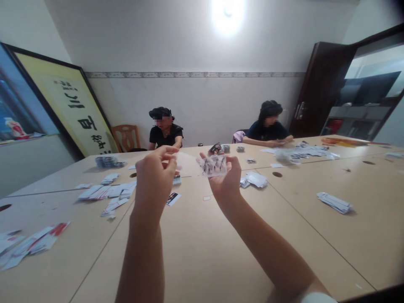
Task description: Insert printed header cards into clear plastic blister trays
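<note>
My left hand (pixel 154 174) is closed in a pinch on a translucent whitish sleeve or film (pixel 188 163), raised over the table. Palm up, my right hand (pixel 227 179) grips a clear card (pixel 215 166) printed with small dark figures. The film's right end reaches close to the card; whether they touch I cannot tell. Just above the right fingertips shows a dark picture card (pixel 216 148). Below the hands, a photo card (pixel 173 198) and a small red-edged paper slip (pixel 206 198) lie on the table.
Paper packets (pixel 109 191) spread over the left of the table (pixel 202 252), with card stacks (pixel 107 161) behind. White packets (pixel 255 180) lie beyond my right forearm, another bundle (pixel 333 203) farther right. Two people (pixel 166 134) sit opposite, near a heap of plastic sleeves (pixel 306 152).
</note>
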Motion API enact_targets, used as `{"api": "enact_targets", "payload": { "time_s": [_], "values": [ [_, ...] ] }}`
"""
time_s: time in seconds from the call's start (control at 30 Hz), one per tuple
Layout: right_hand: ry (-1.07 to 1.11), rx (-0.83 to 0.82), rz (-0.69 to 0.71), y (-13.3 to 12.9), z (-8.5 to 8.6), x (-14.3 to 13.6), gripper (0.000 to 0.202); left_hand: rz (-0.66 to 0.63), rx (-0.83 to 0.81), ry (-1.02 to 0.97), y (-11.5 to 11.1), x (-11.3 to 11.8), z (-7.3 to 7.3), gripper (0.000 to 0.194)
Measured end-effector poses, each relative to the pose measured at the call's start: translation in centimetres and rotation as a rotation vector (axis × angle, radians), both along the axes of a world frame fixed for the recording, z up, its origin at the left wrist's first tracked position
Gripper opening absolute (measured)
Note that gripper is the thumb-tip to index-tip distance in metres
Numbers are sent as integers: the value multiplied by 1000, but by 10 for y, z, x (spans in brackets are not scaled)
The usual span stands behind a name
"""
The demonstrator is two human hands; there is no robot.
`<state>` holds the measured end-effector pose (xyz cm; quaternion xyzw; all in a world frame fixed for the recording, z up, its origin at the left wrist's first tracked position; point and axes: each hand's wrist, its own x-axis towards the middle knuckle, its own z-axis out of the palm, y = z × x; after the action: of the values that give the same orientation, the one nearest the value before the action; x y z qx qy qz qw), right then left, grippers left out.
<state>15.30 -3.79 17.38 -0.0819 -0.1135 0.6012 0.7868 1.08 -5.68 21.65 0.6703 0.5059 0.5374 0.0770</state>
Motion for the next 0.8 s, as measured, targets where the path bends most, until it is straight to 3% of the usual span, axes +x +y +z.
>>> {"api": "enact_targets", "payload": {
  "time_s": [0.2, 0.5, 0.67, 0.8],
  "values": [
    [16, -85, 36, 6, -4, 0, 20, 34, -44, 164, 4, -2, -2, 24],
    [-22, -133, 36, 13, -9, 0, 26, 208, -42, 472, 5, -3, -4, 25],
    [-35, -106, 79, 10, -11, -7, 23, 65, -11, 520, 6, 3, -7, 24],
    [-36, -109, 83, 8, -13, -11, 20, 21, -18, 491, 4, 8, -8, 25]
  ]
}}
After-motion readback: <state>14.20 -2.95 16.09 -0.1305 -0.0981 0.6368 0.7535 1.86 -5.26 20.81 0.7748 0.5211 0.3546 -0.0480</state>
